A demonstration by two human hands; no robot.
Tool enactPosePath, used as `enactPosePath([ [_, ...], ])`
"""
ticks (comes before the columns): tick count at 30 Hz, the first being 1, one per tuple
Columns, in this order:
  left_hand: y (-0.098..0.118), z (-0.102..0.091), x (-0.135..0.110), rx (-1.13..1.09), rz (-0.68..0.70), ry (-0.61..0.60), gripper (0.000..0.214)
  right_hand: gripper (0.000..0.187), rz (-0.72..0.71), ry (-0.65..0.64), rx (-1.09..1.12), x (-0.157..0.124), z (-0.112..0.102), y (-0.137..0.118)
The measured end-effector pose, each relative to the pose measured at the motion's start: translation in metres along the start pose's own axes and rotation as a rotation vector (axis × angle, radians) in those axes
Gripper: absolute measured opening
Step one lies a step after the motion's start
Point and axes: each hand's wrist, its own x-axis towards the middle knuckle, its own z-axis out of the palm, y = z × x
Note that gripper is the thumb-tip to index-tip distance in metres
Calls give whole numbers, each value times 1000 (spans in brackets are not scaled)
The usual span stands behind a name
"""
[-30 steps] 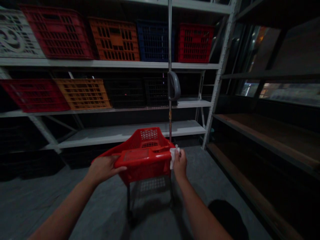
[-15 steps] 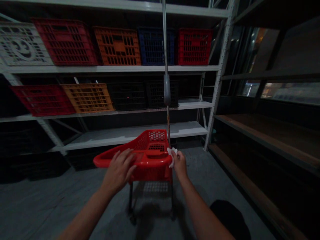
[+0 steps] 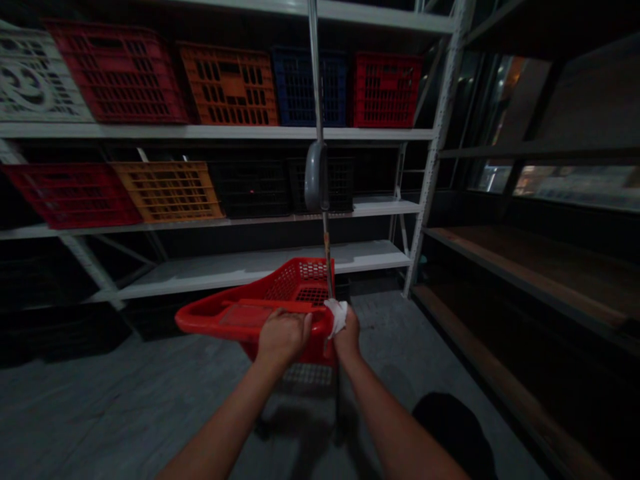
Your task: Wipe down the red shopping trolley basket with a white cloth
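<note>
A small red plastic shopping cart (image 3: 215,323) with dark legs stands in front of me on the floor. My left hand (image 3: 284,335) is closed around its near rim, right of the rim's middle. At the cart's near right corner, my right hand (image 3: 347,333) holds a crumpled white cloth (image 3: 337,317) against the red plastic. The fingers of that hand are partly hidden behind the cloth. A thin metal pole (image 3: 317,80) with a grey oval part (image 3: 315,177) rises from the cart's right side.
White metal shelving (image 3: 230,132) ahead carries plastic crates, among them an orange crate (image 3: 227,83), a blue crate (image 3: 310,87) and a yellow crate (image 3: 167,192). Brown-edged shelves (image 3: 505,260) line the right side. Grey concrete floor (image 3: 150,387) lies around the cart.
My left hand has slid right along the rim and closed on it. The cloth and my right hand have shifted slightly left. The grey part on the pole has turned broadside, and the cart has rotated a little.
</note>
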Motion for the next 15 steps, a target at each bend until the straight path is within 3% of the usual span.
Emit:
enactPosePath([
  [5,-7,5,5,56,-20,7,55,30,-86,-47,-315,-25,0,-20],
  [8,-15,5,5,43,-10,0,56,30,-188,-138,-438,-41,5,-33],
  [10,-19,3,3,38,-4,6,54,29,-199,-157,-519,-34,7,-37],
  [15,-26,-2,-4,14,27,23,51,20,-55,-275,-643,22,5,-29],
])
